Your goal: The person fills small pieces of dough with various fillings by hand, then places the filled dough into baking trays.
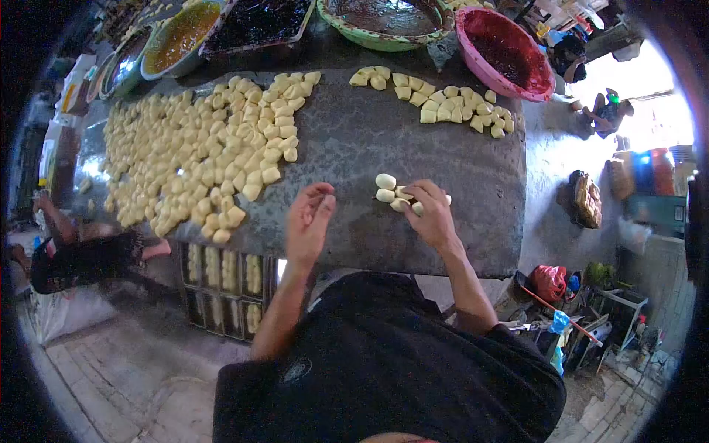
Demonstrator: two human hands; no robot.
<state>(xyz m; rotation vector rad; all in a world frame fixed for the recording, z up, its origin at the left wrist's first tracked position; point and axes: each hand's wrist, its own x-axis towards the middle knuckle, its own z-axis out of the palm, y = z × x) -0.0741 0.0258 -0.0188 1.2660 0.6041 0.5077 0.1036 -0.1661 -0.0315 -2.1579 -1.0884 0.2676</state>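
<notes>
"Containers?"
"Green basin (391, 44), twelve o'clock: brown mixture (388, 15); pink basin (517, 91), one-thirty: dark-red mixture (502, 55)."
"Hands?"
"Left hand (309, 221) loosely curled; right hand (432, 215) touching dough pieces (385, 181), one o'clock; I cannot tell its grip."

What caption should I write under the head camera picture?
Right hand on small, pale, rounded dough pieces, left hand apart from them, at a flat, dark grey table.

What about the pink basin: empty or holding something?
Not empty: dark red contents show inside the pink basin. Their depth, I cannot tell.
</notes>
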